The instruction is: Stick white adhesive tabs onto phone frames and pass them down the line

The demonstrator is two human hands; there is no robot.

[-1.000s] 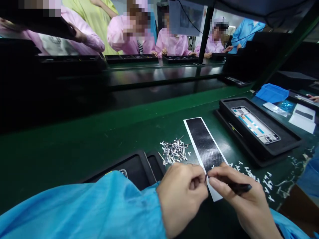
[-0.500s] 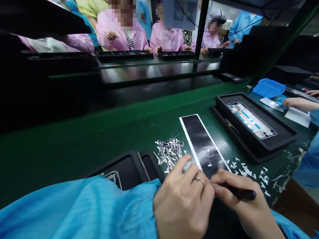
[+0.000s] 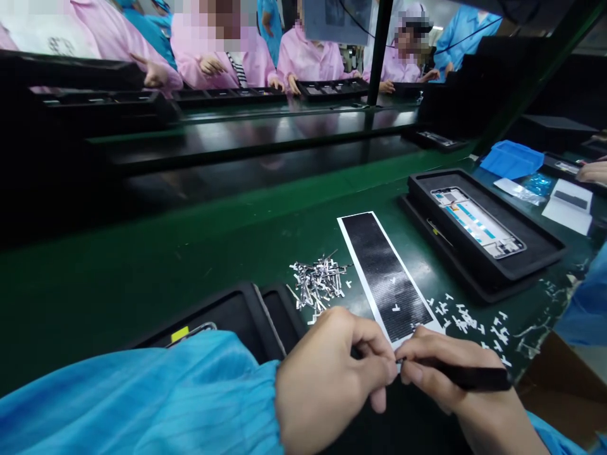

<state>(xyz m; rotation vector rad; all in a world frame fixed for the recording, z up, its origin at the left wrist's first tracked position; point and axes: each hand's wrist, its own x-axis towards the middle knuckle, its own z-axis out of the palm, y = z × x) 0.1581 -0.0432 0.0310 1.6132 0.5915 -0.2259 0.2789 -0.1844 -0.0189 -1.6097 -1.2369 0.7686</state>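
My right hand (image 3: 455, 373) is closed around black tweezers (image 3: 481, 378), their tip beside the fingertips of my left hand. My left hand (image 3: 339, 373) has thumb and forefinger pinched together; whatever sits between them is too small to make out. Just beyond both hands lies a black strip sheet with a white border (image 3: 386, 272), with a few tiny white T-shaped pieces on it. Left of the sheet is a pile of small silvery and black flex parts (image 3: 317, 278). To its right, small white pieces (image 3: 462, 319) are scattered on the green table.
Stacked black trays (image 3: 535, 253) at right hold a phone frame (image 3: 478, 221). Another black tray (image 3: 237, 309) lies by my left sleeve. A blue bin (image 3: 512, 159) and white papers (image 3: 569, 207) are farther right. Across the bench, people in pink work at trays.
My left hand has turned and drawn back slightly, its thumb now showing in a pinch. The tweezers have shifted a little right. A co-worker's hand at right has pulled away from the papers.
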